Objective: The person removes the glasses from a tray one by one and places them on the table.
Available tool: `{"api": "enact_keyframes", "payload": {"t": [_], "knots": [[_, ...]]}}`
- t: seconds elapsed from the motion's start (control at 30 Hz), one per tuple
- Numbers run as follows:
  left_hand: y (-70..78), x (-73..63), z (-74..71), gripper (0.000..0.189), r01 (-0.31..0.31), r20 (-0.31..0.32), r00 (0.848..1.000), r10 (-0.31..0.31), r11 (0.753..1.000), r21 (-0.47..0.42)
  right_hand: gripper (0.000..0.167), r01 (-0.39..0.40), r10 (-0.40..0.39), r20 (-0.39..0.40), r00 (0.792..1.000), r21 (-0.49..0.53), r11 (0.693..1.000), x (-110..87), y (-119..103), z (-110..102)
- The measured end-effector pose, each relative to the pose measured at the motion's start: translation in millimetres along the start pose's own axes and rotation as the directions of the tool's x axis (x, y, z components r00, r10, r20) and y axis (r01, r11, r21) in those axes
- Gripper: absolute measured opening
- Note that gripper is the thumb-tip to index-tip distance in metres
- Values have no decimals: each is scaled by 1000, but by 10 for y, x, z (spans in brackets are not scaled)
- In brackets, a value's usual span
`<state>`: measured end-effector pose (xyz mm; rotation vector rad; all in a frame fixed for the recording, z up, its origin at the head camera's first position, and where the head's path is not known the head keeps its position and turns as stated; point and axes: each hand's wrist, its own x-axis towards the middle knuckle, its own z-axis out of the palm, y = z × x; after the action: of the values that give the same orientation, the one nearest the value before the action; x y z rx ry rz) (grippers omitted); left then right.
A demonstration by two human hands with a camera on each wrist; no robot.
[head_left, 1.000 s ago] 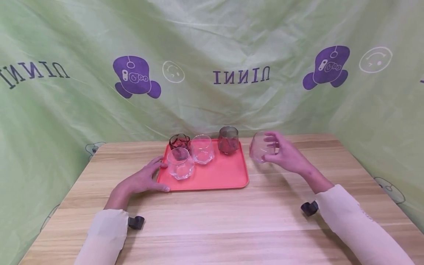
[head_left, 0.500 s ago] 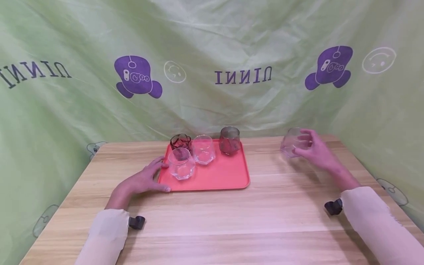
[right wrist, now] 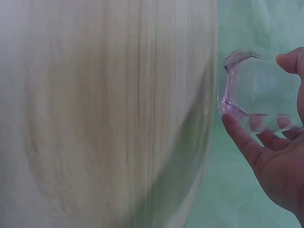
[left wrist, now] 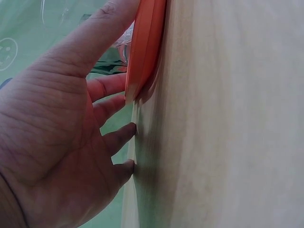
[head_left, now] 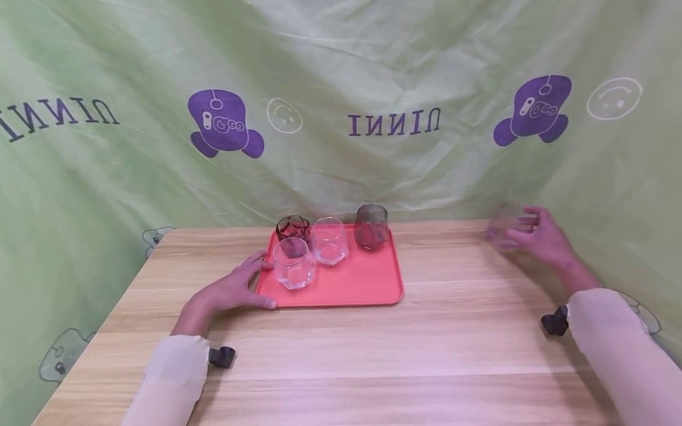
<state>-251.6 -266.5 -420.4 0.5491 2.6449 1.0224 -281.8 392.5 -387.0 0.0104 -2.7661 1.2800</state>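
At the table's far right my right hand [head_left: 549,239] holds a clear faceted glass [right wrist: 259,85] between thumb and fingers. Beneath the glass, its base faces the wooden tabletop in the right wrist view. My left hand [head_left: 234,287] grips the left front corner of a red tray [head_left: 367,284], thumb along the front edge and fingers at the left side. On the tray, a clear glass [head_left: 295,269] stands closest to that hand. Behind it are another clear glass [head_left: 330,245] and a dark tinted glass [head_left: 292,228]. A grey tinted glass [head_left: 372,228] occupies the tray's back right corner.
The wooden table [head_left: 373,361] extends in front of the tray and to its right. A green printed curtain [head_left: 394,171] hangs close behind the table's back edge and along both sides.
My right hand has carried the clear glass rightward, from beside the tray to the table's far right. The left hand, tray and other glasses have stayed in place.
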Motion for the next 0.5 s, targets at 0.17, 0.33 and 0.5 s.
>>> {"api": "enact_keyframes", "payload": {"t": [0.17,0.33,0.5], "knots": [[-7,-1,2,90,-1,3,1000,1,1000,8,96,-25,25,-34,999,-17,1000,35,70,-45],[-8,1,3,90,-8,-4,1000,8,1000,10,97,-39,38,-37,999,-26,999,50,86,-61],[3,0,2,91,2,-4,1000,-2,1000,11,98,-47,46,-36,998,-26,999,54,100,-77]]}}
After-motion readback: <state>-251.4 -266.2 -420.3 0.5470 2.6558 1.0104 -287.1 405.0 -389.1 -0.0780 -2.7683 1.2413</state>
